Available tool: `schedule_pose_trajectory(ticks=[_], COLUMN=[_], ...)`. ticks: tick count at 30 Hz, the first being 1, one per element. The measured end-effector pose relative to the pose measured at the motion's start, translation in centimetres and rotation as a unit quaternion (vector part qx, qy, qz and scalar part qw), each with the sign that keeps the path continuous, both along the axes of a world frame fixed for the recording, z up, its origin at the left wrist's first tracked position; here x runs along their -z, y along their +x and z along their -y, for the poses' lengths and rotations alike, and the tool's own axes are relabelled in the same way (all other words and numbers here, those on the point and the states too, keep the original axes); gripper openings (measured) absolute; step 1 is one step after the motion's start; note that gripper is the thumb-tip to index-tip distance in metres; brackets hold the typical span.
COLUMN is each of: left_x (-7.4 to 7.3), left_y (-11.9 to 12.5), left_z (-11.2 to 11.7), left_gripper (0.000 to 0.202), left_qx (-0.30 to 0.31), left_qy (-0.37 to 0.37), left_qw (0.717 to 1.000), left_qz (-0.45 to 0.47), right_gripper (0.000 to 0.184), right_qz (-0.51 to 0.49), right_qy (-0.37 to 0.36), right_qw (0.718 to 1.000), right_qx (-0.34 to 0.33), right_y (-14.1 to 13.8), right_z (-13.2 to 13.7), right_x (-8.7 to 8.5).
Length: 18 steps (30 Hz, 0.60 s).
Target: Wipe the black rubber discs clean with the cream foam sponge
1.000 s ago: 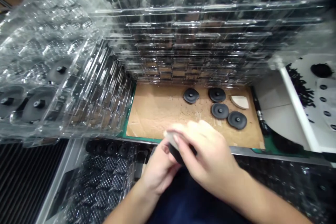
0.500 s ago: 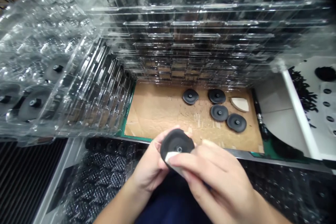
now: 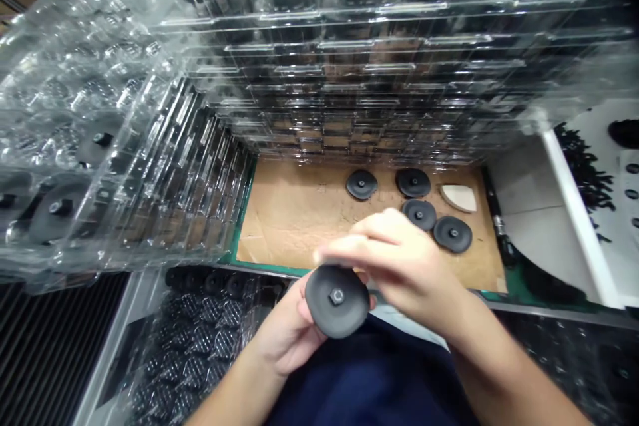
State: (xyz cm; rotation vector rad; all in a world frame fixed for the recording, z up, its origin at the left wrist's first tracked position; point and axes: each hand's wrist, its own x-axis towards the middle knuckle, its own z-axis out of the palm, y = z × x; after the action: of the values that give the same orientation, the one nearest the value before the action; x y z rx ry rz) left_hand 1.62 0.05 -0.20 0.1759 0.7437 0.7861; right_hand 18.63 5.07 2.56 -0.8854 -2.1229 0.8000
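Observation:
My left hand (image 3: 292, 329) grips a round black plastic cap (image 3: 332, 313) by its edge, with the small central stub facing up. Across the far edge of that cap lies my right hand (image 3: 394, 256), fingers together and slightly blurred. Whatever is in the right hand's grasp is hidden behind its fingers. Beyond the hands, similar black caps (image 3: 362, 184) lie on a brown cardboard sheet (image 3: 289, 206). A cream wedge-shaped pad (image 3: 459, 198) rests at the right of the sheet.
Tall stacks of clear plastic trays (image 3: 349, 73) wall off the back and left. At the right stands a white partition (image 3: 574, 213), with small black pieces (image 3: 584, 166) past it. Lower left, a clear tray (image 3: 200, 346) holds dark parts. A dark pen-like tool (image 3: 494, 210) lies beside the cardboard.
My right hand moved from the cap's near edge up to its far edge. The white pad seen in its fingers earlier is now out of sight. The held cap is tilted more toward me.

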Motion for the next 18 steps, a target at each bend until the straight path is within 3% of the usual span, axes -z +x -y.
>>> schedule_pose_trajectory(ticks=[3, 5, 9, 11, 13, 16, 18], left_x=[0.5, 0.7, 0.8, 0.8, 0.7, 0.3, 0.0], left_y=[-0.7, -0.7, -0.6, -0.6, -0.7, -0.5, -0.3], left_z=[0.0, -0.1, -0.6, -0.8, -0.9, -0.8, -0.7], left_gripper=[0.043, 0.044, 0.043, 0.043, 0.045, 0.049, 0.046], left_qx=[-0.003, -0.004, 0.009, 0.015, 0.022, 0.028, 0.025], left_qy=[-0.001, 0.007, 0.004, 0.008, 0.017, 0.02, 0.019], left_qw=[0.997, 0.995, 0.996, 0.996, 0.995, 0.995, 0.999], left_qz=[0.082, 0.098, 0.09, 0.088, 0.095, 0.091, 0.039], right_gripper=[0.023, 0.023, 0.026, 0.025, 0.026, 0.024, 0.025], right_qz=[0.018, 0.031, 0.095, 0.111, 0.111, 0.039, -0.024], right_qy=[-0.089, -0.18, -0.279, -0.285, -0.274, -0.187, -0.073], right_qw=[0.98, 0.958, 0.944, 0.942, 0.939, 0.948, 0.974], right_qx=[0.175, 0.22, 0.151, 0.14, 0.176, 0.256, 0.214], right_y=[1.1, 1.5, 1.6, 1.8, 2.1, 1.9, 1.0], right_z=[1.2, 3.2, 7.3, 8.0, 7.6, 5.9, 4.6], right_x=[2.5, 4.6, 8.3, 8.8, 7.7, 3.6, 0.6])
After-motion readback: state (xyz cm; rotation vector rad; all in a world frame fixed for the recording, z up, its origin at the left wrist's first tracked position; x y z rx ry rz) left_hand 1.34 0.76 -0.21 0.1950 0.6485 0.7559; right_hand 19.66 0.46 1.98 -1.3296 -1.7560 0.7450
